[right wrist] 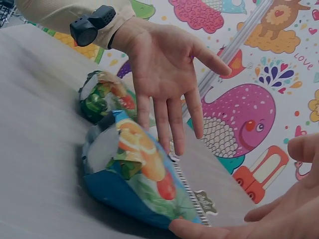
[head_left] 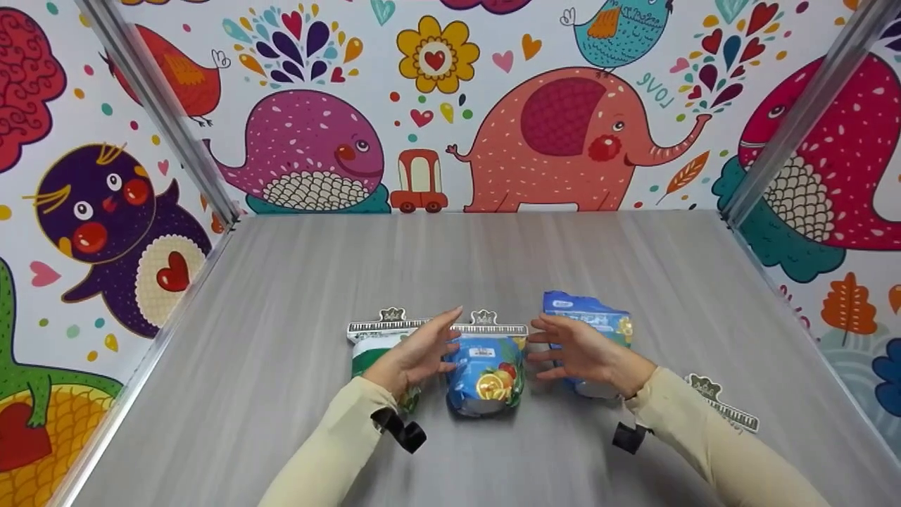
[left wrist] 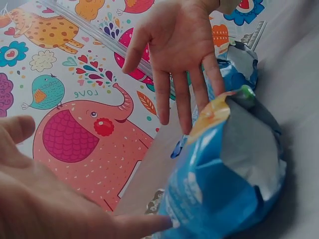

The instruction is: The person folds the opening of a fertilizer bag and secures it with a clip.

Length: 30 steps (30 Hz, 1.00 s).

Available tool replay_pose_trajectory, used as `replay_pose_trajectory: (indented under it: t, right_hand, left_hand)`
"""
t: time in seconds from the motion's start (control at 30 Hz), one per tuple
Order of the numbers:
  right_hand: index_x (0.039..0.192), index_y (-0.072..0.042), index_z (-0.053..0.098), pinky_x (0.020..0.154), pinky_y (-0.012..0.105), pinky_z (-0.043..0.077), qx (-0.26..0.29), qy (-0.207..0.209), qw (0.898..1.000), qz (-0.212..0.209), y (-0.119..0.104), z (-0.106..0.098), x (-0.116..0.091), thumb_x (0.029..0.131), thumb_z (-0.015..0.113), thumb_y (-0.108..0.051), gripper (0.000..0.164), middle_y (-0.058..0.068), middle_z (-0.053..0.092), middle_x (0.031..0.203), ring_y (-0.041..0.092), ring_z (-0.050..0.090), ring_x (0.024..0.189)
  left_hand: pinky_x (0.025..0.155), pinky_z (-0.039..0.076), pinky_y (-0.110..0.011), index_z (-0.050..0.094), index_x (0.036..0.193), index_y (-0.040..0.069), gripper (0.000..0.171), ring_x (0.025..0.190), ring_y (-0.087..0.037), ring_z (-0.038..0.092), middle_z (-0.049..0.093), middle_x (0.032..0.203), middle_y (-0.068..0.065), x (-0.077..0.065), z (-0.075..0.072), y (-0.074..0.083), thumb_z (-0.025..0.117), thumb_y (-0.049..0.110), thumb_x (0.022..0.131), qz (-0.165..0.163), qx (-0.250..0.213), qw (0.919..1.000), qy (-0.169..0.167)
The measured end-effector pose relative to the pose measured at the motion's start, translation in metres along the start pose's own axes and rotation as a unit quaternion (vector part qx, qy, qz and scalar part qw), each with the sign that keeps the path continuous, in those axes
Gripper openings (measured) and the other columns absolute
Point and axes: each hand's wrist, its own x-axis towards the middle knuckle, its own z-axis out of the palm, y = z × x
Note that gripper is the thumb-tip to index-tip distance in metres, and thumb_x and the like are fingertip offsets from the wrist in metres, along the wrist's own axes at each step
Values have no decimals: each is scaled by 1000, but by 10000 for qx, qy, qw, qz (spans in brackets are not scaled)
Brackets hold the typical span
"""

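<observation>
A blue fruit-printed bag (head_left: 486, 370) lies in the middle, its top edge held by a long decorated clip (head_left: 490, 329). My left hand (head_left: 410, 358) is at the bag's left side, fingers extended and touching or very near it. To the right of the same bag, my right hand (head_left: 591, 355) has its palm turned inward and fingers spread. In the right wrist view a fingertip of that hand meets the bag's edge (right wrist: 149, 174). Partly behind my left hand is a green and white bag (head_left: 367, 358) with a similar clip (head_left: 380, 327). Another blue bag (head_left: 577, 304), with no clip visible, lies behind my right hand.
A loose clip (head_left: 725, 407) lies on the grey table (head_left: 479, 260) by my right forearm, which partly covers it. Printed cartoon walls (head_left: 422, 105) enclose the table at the back and sides, with metal posts (head_left: 176, 120) in the corners.
</observation>
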Motion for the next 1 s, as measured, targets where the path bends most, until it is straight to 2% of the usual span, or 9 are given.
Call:
replay_pose_trajectory:
  t: [0.27, 0.43, 0.67, 0.73, 0.87, 1.0]
  right_hand:
    - [157, 0, 4, 108, 59, 32, -184, 65, 9994, -292, -12, -11, -8, 107, 32, -40, 70, 29, 7, 160, 51, 20, 143]
    - [157, 0, 8, 106, 56, 36, -122, 162, 9988, -453, -21, -21, -14, 108, 32, -41, 68, 27, 15, 158, 49, 22, 142]
    - [157, -3, 8, 108, 57, 31, -5, 227, 9981, -568, -32, -39, -21, 108, 30, -43, 67, 25, 12, 158, 44, 26, 140]
    - [157, -4, 10, 109, 57, 31, 63, 303, 9978, -592, -34, -45, -23, 108, 30, -42, 65, 24, 17, 157, 42, 28, 139]
    - [153, -10, 25, 109, 58, 30, 213, 451, 9967, -641, -38, -52, -28, 108, 32, -42, 56, 14, 34, 147, 34, 41, 131]
    - [142, -16, 39, 110, 60, 27, 447, 564, 9952, -666, -41, -60, -34, 108, 33, -41, 43, 8, 40, 140, 27, 48, 122]
  left_hand:
    - [115, 5, -62, -4, 157, 2, 74, 146, -51, -5, -2, 159, -34, 15, 11, 5, 32, 40, 104, 47, -8, 9997, -259]
    - [115, 7, -61, -2, 158, 2, 74, 147, -49, -1, 2, 160, -32, 24, 22, 10, 32, 40, 104, 83, -65, 9994, -338]
    - [116, 10, -58, -2, 158, 4, 73, 148, -46, 3, 3, 160, -31, 42, 37, 15, 31, 40, 105, 94, -166, 9989, -437]
    - [116, 11, -57, -1, 158, 4, 73, 148, -45, 4, 3, 160, -31, 46, 40, 17, 32, 41, 105, 118, -216, 9988, -412]
    - [116, 12, -57, 0, 158, 4, 74, 148, -46, 4, 4, 160, -31, 56, 46, 20, 33, 41, 104, 144, -391, 9987, -300]
    - [116, 13, -57, 5, 159, 4, 75, 147, -46, 6, 7, 160, -31, 65, 52, 21, 37, 42, 103, 102, -524, 9985, -95]
